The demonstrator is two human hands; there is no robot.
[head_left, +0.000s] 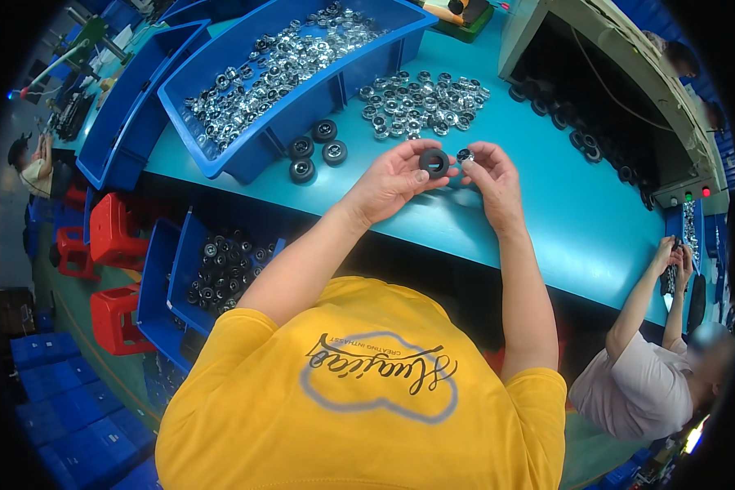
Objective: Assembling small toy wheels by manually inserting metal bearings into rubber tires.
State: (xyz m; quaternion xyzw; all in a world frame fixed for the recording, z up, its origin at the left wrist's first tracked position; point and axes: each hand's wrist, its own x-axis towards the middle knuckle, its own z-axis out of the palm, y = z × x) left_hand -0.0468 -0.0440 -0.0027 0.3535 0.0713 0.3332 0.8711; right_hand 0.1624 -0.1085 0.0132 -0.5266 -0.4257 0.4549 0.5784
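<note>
Between the thumb and fingers of my left hand [390, 181] is a small black rubber tire [434, 162], its open hole facing me. My right hand [493, 181] pinches a shiny silver wheel hub [465, 155] close beside the tire; the two parts are apart. Both hands are raised over the near part of the turquoise table [547, 208]. Just beyond them lies a spread of loose chrome hubs [423, 100]. To the left of my left hand stand several tires with hubs fitted inside [325, 131].
A big blue bin [257, 135] of chrome hubs fills the back left. Black tires [584, 145] lie by a machine opening [621, 90] at right. Below left, a blue bin [186, 282] holds finished wheels, near red stools [114, 320]. A co-worker [641, 384] sits at right.
</note>
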